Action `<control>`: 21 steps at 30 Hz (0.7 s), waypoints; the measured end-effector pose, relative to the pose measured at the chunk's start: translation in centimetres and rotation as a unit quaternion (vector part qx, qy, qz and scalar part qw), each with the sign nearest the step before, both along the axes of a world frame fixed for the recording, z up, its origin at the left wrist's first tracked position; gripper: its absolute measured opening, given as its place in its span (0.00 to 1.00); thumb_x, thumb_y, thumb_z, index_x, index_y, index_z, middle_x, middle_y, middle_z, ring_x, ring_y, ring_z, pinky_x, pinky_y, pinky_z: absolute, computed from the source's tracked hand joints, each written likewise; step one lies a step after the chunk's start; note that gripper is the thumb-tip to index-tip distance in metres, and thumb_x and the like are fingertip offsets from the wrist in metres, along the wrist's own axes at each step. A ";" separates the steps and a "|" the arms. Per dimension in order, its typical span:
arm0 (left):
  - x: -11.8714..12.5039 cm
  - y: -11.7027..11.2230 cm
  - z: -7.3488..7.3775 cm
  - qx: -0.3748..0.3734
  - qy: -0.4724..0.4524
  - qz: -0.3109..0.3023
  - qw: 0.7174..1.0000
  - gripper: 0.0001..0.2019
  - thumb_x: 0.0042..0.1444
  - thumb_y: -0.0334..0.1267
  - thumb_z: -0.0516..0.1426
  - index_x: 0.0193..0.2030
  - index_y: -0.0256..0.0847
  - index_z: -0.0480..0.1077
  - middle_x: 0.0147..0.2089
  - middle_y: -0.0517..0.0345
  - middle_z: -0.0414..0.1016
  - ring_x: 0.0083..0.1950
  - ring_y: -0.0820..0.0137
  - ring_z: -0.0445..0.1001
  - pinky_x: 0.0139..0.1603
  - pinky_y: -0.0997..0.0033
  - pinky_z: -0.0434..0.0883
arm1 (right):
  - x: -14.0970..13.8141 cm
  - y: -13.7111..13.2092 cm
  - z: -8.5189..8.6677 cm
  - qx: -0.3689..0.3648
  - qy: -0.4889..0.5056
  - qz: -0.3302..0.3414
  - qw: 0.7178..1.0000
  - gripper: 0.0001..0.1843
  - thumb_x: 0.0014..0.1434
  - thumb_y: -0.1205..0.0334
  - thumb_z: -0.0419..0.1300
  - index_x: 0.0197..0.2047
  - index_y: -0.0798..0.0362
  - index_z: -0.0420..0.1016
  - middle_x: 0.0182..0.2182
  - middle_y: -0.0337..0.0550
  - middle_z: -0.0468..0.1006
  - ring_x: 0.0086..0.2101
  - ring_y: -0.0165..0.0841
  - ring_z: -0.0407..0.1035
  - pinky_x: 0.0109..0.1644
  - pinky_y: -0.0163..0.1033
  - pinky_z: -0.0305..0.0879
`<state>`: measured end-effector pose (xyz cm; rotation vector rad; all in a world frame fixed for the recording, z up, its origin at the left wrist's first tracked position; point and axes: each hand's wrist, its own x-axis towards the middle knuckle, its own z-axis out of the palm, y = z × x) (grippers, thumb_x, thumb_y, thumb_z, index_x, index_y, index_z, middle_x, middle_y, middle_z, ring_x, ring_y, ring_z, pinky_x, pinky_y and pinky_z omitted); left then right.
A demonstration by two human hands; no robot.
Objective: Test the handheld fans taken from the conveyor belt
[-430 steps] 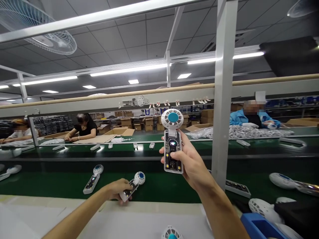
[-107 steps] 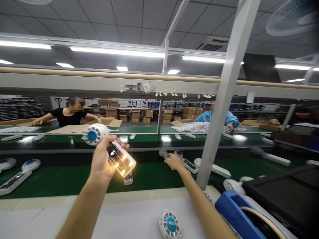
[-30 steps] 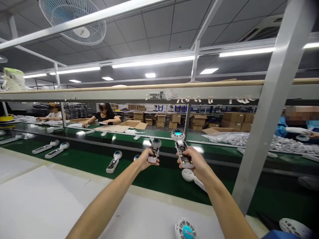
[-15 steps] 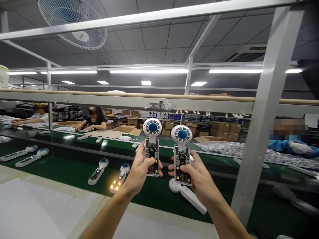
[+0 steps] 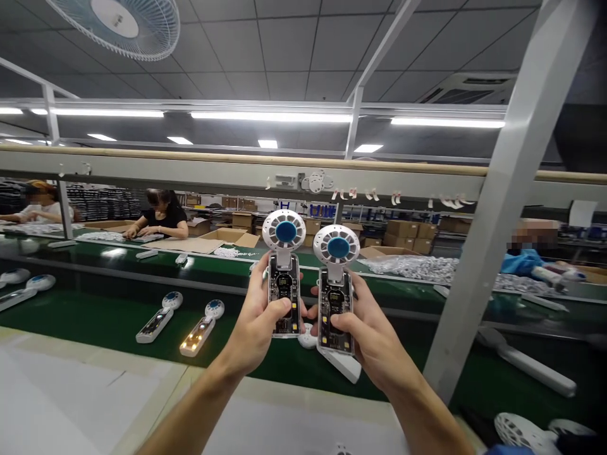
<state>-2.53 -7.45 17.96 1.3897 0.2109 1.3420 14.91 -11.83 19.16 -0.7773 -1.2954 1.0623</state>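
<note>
My left hand [image 5: 253, 322] grips a small handheld fan [image 5: 286, 232] upright, its thumb pressed on the front of the body. The fan has a round white head with a blue centre and a clear-fronted body showing a dark circuit board. A matching handheld fan [image 5: 338, 248] is in my right hand [image 5: 377, 335], whose thumb also lies on the board. Small digits show on both boards. The two fans are held side by side, slightly apart. Behind the right one, a white fan [image 5: 348, 366] lies partly hidden on the green conveyor belt [image 5: 265, 360].
On the belt to the left lie a lit fan [image 5: 196, 335] and an unlit fan [image 5: 156, 319]. A slanted metal post [image 5: 488, 208] stands close on the right. White fan heads [image 5: 521, 433] sit at lower right. Across the belt, people work beside cardboard boxes [image 5: 403, 235].
My hands have come closer together, and both fans look slightly larger in view. The fans on the belt appear further left. The view has shifted, with the ceiling fan higher up.
</note>
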 end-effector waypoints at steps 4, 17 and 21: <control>0.0 0.2 0.0 0.014 -0.010 -0.005 1.000 0.32 0.61 0.32 0.56 0.70 0.49 0.48 0.59 0.47 0.69 0.38 0.69 0.78 0.34 0.69 0.77 | -0.3 0.0 -0.1 0.008 0.002 0.000 1.000 0.40 0.56 0.66 0.59 0.68 0.44 0.47 0.42 0.43 0.79 0.34 0.34 0.76 0.41 0.42 0.74; 0.1 0.0 0.5 -0.046 -0.010 -0.031 0.998 0.35 0.57 0.37 0.60 0.69 0.46 0.50 0.47 0.51 0.75 0.32 0.68 0.77 0.33 0.67 0.75 | 0.4 0.9 -0.5 -0.004 0.018 -0.023 1.000 0.36 0.53 0.63 0.61 0.64 0.44 0.57 0.47 0.44 0.78 0.37 0.37 0.77 0.37 0.42 0.77; 0.0 0.2 0.4 -0.060 -0.002 -0.040 0.997 0.30 0.56 0.33 0.58 0.65 0.43 0.55 0.40 0.55 0.76 0.31 0.67 0.77 0.34 0.66 0.74 | 0.9 1.0 -0.4 -0.018 0.012 0.011 1.000 0.36 0.51 0.66 0.61 0.63 0.47 0.58 0.37 0.42 0.79 0.30 0.34 0.76 0.36 0.40 0.75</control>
